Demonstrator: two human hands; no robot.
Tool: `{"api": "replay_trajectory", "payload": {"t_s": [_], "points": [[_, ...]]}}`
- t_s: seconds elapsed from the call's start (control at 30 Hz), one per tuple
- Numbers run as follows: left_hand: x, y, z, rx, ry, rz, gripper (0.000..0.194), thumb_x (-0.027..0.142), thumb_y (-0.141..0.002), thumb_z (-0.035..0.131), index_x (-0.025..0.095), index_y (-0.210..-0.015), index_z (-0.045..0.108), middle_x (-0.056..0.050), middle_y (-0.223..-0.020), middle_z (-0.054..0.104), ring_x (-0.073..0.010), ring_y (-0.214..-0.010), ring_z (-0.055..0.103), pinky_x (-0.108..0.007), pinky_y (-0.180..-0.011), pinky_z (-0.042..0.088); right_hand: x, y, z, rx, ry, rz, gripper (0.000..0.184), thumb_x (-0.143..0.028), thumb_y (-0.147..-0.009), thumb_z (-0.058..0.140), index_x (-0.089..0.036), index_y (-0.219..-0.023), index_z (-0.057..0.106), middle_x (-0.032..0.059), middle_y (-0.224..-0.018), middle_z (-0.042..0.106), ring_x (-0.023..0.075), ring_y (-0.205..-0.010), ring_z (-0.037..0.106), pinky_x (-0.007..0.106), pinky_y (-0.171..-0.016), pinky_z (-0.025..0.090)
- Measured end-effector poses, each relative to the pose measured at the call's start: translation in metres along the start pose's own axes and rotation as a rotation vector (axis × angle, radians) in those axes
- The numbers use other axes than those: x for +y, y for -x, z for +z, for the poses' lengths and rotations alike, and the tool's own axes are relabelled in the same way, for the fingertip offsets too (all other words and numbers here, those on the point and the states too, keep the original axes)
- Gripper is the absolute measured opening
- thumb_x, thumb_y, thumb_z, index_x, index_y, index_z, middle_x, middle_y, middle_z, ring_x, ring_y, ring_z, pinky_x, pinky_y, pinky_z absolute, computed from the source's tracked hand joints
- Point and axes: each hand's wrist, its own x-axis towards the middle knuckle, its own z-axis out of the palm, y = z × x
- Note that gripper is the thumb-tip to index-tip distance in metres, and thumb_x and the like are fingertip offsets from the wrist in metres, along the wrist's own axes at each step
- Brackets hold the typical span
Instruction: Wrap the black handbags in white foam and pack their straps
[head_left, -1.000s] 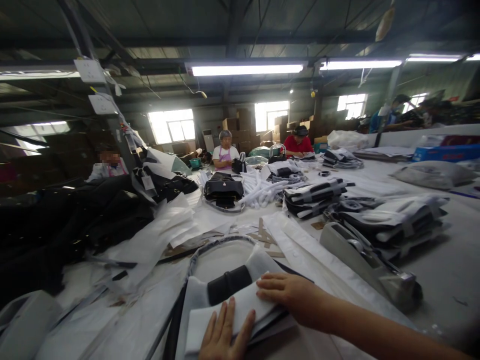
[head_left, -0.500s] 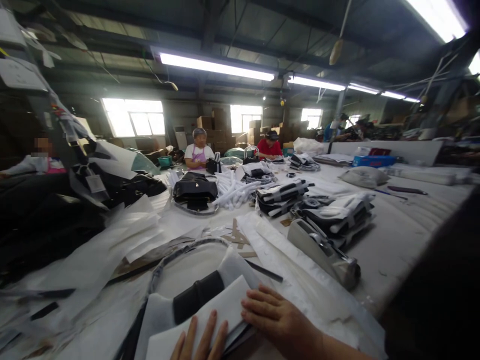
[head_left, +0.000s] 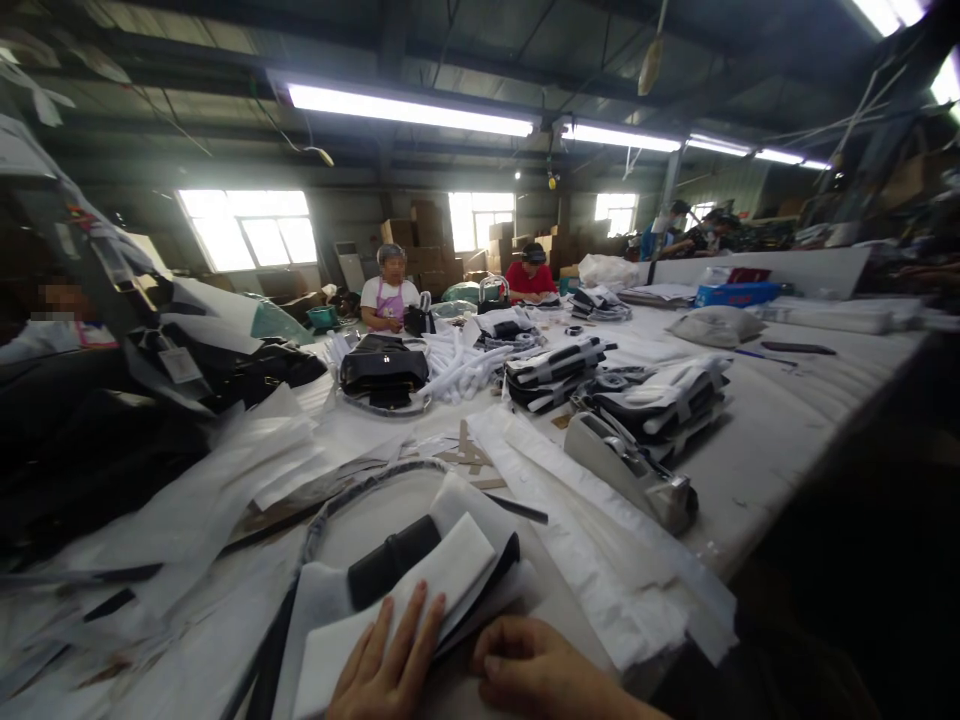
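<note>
Cluttered bench, loose wrapping on left. Near middle of it, black bag; could snag wrapping if shoved left. Over bag, folded white sheet; likely to lift or skew at far right, being pressed toward near end only. On sheet, left hand, fingers spread flat, gripping nothing. Just beside, right hand, fingers curled; can't make out whether pinching anything.

The left hand covers part of the white sheet, which itself hides much of the bag. The bottom edge crops that hand and the strap. Whether the curled right hand holds anything cannot be told. The tag is too blurred to read.
</note>
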Motion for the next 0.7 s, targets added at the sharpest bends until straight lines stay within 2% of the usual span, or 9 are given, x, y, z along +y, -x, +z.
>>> {"api": "replay_trajectory", "payload": {"t_s": [0.07, 0.13, 0.33, 0.4, 0.47, 0.53, 0.57, 0.7], "points": [[0.000, -0.002, -0.003, 0.006, -0.004, 0.008, 0.078, 0.000, -0.080, 0.042, 0.036, -0.149, 0.039, 0.008, -0.147, 0.052, -0.0220, -0.127, 0.059, -0.031, -0.096, 0.056, 0.005, -0.007, 0.010, 0.020, -0.060, -0.031, 0.032, -0.023, -0.051, 0.083, -0.016, -0.075, 0.062, -0.0058, -0.063, 0.057, 0.0058, -0.052, 0.043, 0.021, -0.054, 0.026], [-0.001, -0.005, -0.007, -0.001, -0.043, 0.031, 0.074, -0.001, -0.082, 0.041, 0.036, -0.146, 0.044, 0.008, -0.147, 0.053, -0.0213, -0.125, 0.060, -0.031, -0.096, 0.056, 0.012, -0.013, 0.019, 0.051, -0.135, -0.074, 0.032, -0.014, -0.047, 0.074, -0.018, -0.075, 0.059, -0.0068, -0.064, 0.056, 0.0075, -0.057, 0.044, 0.021, -0.055, 0.025], [-0.016, -0.012, -0.025, -0.049, -0.171, 0.116, 0.068, 0.003, -0.087, 0.040, 0.030, -0.150, 0.038, 0.002, -0.149, 0.052, -0.0177, -0.125, 0.060, -0.027, -0.095, 0.056, 0.020, -0.021, 0.046, 0.071, -0.293, -0.145, 0.028, -0.009, -0.044, 0.060, -0.020, -0.069, 0.057, -0.0057, -0.065, 0.058, 0.0109, -0.064, 0.049, 0.021, -0.060, 0.031], [-0.021, -0.013, -0.031, -0.030, -0.178, 0.150, 0.062, 0.011, -0.091, 0.042, 0.025, -0.151, 0.037, -0.002, -0.149, 0.052, -0.0185, -0.125, 0.060, -0.027, -0.095, 0.056, 0.016, -0.019, 0.052, 0.084, -0.333, -0.166, 0.029, -0.008, -0.043, 0.058, -0.019, -0.070, 0.060, -0.0058, -0.064, 0.058, 0.0107, -0.063, 0.049, 0.020, -0.061, 0.033], [-0.025, -0.012, -0.034, -0.015, -0.176, 0.183, 0.058, 0.028, -0.095, 0.045, 0.019, -0.151, 0.037, -0.008, -0.149, 0.052, -0.0217, -0.125, 0.061, -0.028, -0.094, 0.057, 0.011, -0.016, 0.055, 0.080, -0.361, -0.170, 0.030, -0.007, -0.044, 0.057, -0.019, -0.070, 0.064, -0.0058, -0.064, 0.060, 0.0107, -0.064, 0.051, 0.020, -0.062, 0.036], [-0.027, -0.010, -0.032, 0.004, -0.183, 0.196, 0.062, 0.042, -0.095, 0.046, 0.016, -0.151, 0.037, -0.011, -0.148, 0.051, -0.0249, -0.124, 0.062, -0.031, -0.092, 0.059, 0.009, -0.014, 0.056, 0.044, -0.384, -0.157, 0.029, -0.005, -0.046, 0.058, -0.019, -0.070, 0.066, -0.0051, -0.066, 0.063, 0.0111, -0.068, 0.056, 0.020, -0.066, 0.040], [-0.027, -0.009, -0.030, 0.017, -0.191, 0.196, 0.063, 0.044, -0.095, 0.046, 0.015, -0.151, 0.036, -0.012, -0.148, 0.052, -0.0257, -0.123, 0.062, -0.031, -0.091, 0.059, 0.009, -0.015, 0.056, 0.016, -0.393, -0.149, 0.030, -0.004, -0.047, 0.059, -0.019, -0.071, 0.067, -0.0043, -0.070, 0.067, 0.0116, -0.072, 0.060, 0.020, -0.071, 0.043], [-0.028, -0.004, -0.018, 0.070, -0.213, 0.162, 0.062, 0.027, -0.096, 0.045, 0.012, -0.154, 0.028, -0.012, -0.142, 0.058, -0.0229, -0.118, 0.065, -0.028, -0.087, 0.060, 0.015, -0.020, 0.053, -0.033, -0.392, -0.171, 0.034, -0.002, -0.047, 0.064, -0.021, -0.076, 0.065, -0.0021, -0.088, 0.074, 0.0162, -0.094, 0.068, 0.023, -0.087, 0.047]]}}
